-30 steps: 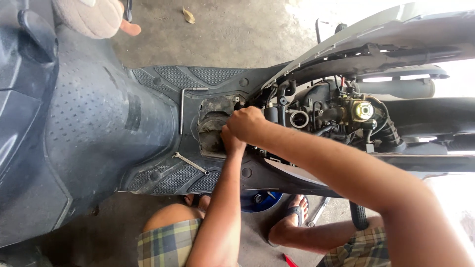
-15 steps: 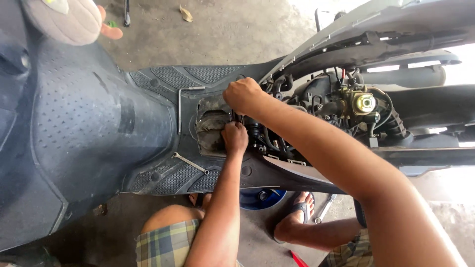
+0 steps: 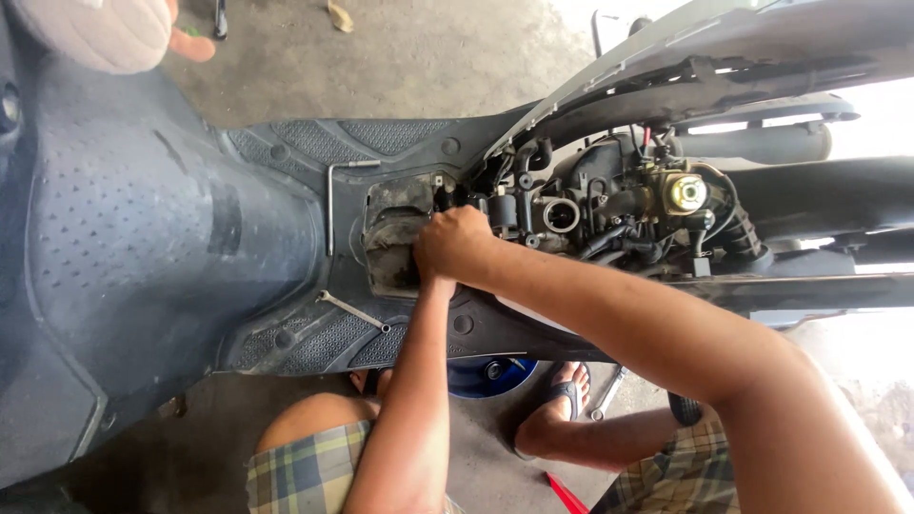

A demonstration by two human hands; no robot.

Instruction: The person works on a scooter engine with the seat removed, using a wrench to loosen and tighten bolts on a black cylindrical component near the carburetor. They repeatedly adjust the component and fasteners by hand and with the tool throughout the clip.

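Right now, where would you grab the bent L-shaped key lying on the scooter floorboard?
Take the L-shaped key by its long straight shank, coming from above and from the left side. It lies flat on the floorboard, the short arm points toward the opening, and both hands crowd the right.

One head-worn camera looks steeply down from close above a scooter's footboard [image 3: 143,247]. The exposed engine [image 3: 619,205] sits toward 2 o'clock, concrete floor [image 3: 428,57] at 12, and the wearer's knees and sandalled foot [image 3: 557,409] at 6.

bare forearms, plaid shorts [image 3: 309,466], dark strapped sandal [image 3: 564,395]
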